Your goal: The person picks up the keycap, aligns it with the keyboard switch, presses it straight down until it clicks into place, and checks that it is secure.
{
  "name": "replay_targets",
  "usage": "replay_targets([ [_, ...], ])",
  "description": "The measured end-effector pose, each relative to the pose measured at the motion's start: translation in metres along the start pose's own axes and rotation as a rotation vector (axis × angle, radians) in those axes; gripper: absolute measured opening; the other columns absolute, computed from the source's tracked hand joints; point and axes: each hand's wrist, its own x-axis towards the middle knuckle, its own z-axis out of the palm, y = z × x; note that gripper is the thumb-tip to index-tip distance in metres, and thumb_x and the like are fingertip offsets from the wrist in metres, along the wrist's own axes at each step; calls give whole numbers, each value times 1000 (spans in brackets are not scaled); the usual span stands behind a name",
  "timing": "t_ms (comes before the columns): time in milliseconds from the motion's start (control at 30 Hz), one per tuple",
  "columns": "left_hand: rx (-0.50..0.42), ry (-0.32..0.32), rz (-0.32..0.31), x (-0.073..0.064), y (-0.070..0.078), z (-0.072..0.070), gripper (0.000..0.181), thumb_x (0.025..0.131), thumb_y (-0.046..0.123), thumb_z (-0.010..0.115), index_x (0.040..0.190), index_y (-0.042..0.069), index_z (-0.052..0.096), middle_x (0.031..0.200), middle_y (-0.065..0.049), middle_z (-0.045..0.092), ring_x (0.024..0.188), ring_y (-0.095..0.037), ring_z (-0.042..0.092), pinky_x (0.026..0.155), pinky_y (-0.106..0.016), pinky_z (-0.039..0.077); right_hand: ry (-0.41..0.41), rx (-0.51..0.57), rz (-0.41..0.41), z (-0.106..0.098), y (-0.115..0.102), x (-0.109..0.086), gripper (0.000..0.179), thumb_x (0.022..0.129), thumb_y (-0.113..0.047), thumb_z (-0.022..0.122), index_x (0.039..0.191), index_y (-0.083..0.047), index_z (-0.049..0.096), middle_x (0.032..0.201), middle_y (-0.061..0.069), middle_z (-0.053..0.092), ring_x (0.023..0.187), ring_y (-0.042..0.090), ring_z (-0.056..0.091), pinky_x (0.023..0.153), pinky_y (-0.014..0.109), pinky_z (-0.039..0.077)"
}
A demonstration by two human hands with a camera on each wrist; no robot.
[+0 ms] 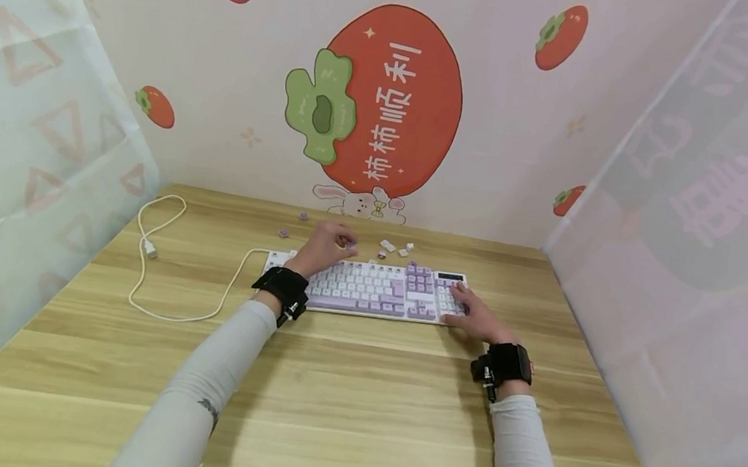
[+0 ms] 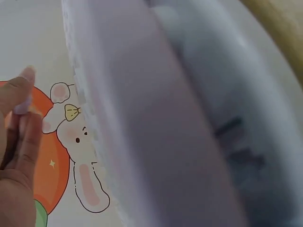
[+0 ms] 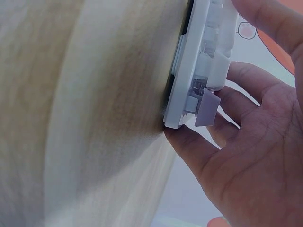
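A white and purple keyboard lies on the wooden table. Above its back edge, my left hand pinches a small light-purple keycap between thumb and fingertips. The row of switches near the keyboard's back edge is partly bare of caps. My right hand rests spread over the number pad at the right end. In the right wrist view, one fingertip touches the keyboard's end edge beside a purple key, and the other fingers lie along the keys.
Several loose white keycaps lie behind the keyboard. Two purple keycaps, one nearer and one farther back, sit to the left. A white cable loops across the left side of the table. Printed fabric walls stand around it.
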Motion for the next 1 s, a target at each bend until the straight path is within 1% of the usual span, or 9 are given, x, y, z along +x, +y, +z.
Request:
replay_targets([
  [133, 26, -68, -96, 0, -3, 0, 17, 84, -1, 80, 101, -4, 77, 94, -15, 73, 83, -25, 67, 77, -39, 56, 6, 1, -4, -1, 0, 0, 80, 97, -27, 69, 158, 2, 26, 166, 28, 12, 152, 50, 8, 120, 64, 15],
  [233, 51, -139, -149, 2, -6, 1, 19, 84, 0, 81, 102, -5, 77, 96, -16, 74, 85, -26, 68, 79, -41, 57, 5, 9, 5, -1, -1, 0, 80, 97, -26, 68, 159, 1, 26, 166, 27, 11, 152, 49, 8, 121, 63, 15],
  [300, 70, -187, -161, 3, -10, 2, 19, 85, 2, 80, 103, -5, 78, 97, -16, 74, 87, -27, 69, 81, -41, 57, 4, 9, 6, 0, -1, 0, 80, 97, -27, 68, 159, 1, 26, 166, 27, 11, 152, 49, 8, 121, 63, 15],
  [367, 89, -230, -159, 5, -14, 3, 18, 86, 3, 80, 103, -4, 78, 97, -16, 75, 88, -27, 70, 82, -41, 58, 2, 9, 4, 0, -1, 0, 80, 97, -27, 68, 159, 1, 25, 166, 27, 11, 152, 50, 8, 121, 63, 15],
  [467, 102, -266, -148, 9, -20, 4, 16, 87, 4, 79, 102, -3, 79, 96, -14, 76, 88, -26, 71, 82, -40, 59, -1, 15, -7, 0, 0, 1, 79, 98, -26, 67, 159, 2, 24, 166, 28, 10, 152, 50, 7, 121, 64, 15],
  [567, 85, -281, -149, 11, -23, 5, 15, 87, 5, 79, 101, -2, 79, 94, -13, 76, 87, -25, 71, 81, -40, 59, -1, 20, -16, -1, 0, 1, 79, 99, -25, 67, 159, 2, 23, 166, 29, 8, 152, 50, 5, 121, 64, 14],
  [733, 52, -273, -143, 11, -25, 5, 16, 86, 5, 80, 100, -1, 79, 92, -11, 75, 84, -23, 69, 78, -39, 58, -1, 20, -17, -1, -1, 0, 80, 98, -25, 67, 159, 2, 23, 166, 29, 8, 152, 51, 5, 120, 64, 14],
  [867, 33, -261, -154, 9, -21, 6, 15, 87, 4, 79, 101, -2, 79, 91, -11, 75, 83, -23, 68, 78, -39, 58, -6, 15, 3, -1, -1, -1, 81, 98, -26, 68, 159, 1, 23, 166, 28, 9, 152, 50, 5, 121, 64, 14],
  [1000, 29, -250, -187, 9, -15, 10, 18, 88, 7, 79, 104, -2, 78, 94, -10, 75, 85, -23, 67, 81, -40, 57, -9, 7, 11, 0, -1, -1, 80, 98, -28, 67, 160, 0, 24, 167, 27, 9, 153, 49, 6, 121, 64, 14],
])
